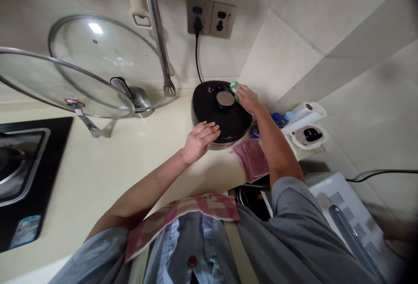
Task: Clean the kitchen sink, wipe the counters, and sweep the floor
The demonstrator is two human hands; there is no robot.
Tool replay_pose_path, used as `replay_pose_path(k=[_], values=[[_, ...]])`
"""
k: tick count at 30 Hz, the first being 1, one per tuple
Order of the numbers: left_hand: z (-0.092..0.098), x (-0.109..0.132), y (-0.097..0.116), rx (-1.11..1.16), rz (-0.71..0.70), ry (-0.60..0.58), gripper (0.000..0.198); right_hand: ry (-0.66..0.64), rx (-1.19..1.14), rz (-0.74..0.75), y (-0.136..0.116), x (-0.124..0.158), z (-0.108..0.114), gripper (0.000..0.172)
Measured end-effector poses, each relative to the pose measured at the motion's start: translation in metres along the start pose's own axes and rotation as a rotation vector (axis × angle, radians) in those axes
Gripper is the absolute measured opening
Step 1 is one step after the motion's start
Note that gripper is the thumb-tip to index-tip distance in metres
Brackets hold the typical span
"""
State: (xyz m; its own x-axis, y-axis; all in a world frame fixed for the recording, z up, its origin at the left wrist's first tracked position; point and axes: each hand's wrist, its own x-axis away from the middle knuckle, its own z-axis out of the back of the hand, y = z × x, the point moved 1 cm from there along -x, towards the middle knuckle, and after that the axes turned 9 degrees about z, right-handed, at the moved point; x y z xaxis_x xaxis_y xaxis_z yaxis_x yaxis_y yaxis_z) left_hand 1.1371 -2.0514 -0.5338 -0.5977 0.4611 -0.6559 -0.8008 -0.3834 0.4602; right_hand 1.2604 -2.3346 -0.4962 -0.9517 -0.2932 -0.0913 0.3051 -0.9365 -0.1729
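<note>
A round black electric cooker [209,116] with a brown-grey knob [225,99] on its lid stands on the counter near the wall corner. My left hand [201,141] rests on the front left edge of the lid, fingers laid out on the surface and holding nothing. At the back right of the lid, my right hand [246,98] is closed on a green-and-white cloth [234,87], pressed against the lid. Most of that cloth is hidden by my fingers. A folded pink cloth [254,158] lies on the counter, just right of the cooker.
Two glass lids [107,49] lean by the wall at left, near a gas hob [29,162]. Metal tongs [156,31] hang from a rail. A black cord runs from the cooker to a wall socket [200,14]. Bottles [284,118] and a paper roll [303,116] stand at right.
</note>
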Motion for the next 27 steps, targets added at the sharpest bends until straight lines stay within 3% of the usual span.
replay_pose_path(k=[3,5,8,12,14,16,19,22,25,27], values=[[0.001,0.0,0.002,-0.021,0.025,-0.017,0.022,0.021,-0.045,0.089,0.014,-0.036,-0.011,0.054],[0.001,-0.001,0.003,-0.039,0.024,-0.01,0.022,0.038,-0.055,0.111,0.013,-0.032,-0.011,0.057],[-0.001,-0.001,0.003,-0.034,0.008,0.017,0.022,0.048,-0.031,0.08,-0.005,0.011,-0.003,0.056],[-0.006,0.003,0.001,0.016,0.034,0.021,0.024,0.052,0.079,0.036,-0.059,0.099,0.011,0.052],[-0.008,0.009,0.0,0.023,0.026,0.067,0.024,0.055,0.131,0.082,-0.091,0.131,0.015,0.05],[-0.011,0.018,0.0,0.034,0.031,0.144,0.022,0.03,0.129,0.204,-0.119,0.144,0.018,0.047],[-0.015,0.03,-0.001,0.065,0.067,0.203,0.023,-0.035,0.043,0.401,-0.147,0.128,0.022,0.044],[-0.019,0.034,-0.003,0.08,0.063,0.185,0.025,-0.117,-0.008,0.497,-0.16,0.085,0.023,0.043],[-0.019,0.032,-0.004,0.085,0.052,0.195,0.026,-0.215,0.017,0.527,-0.171,0.034,0.014,0.041],[-0.016,0.029,-0.005,0.083,0.028,0.201,0.027,-0.235,0.069,0.461,-0.177,-0.001,0.005,0.038]])
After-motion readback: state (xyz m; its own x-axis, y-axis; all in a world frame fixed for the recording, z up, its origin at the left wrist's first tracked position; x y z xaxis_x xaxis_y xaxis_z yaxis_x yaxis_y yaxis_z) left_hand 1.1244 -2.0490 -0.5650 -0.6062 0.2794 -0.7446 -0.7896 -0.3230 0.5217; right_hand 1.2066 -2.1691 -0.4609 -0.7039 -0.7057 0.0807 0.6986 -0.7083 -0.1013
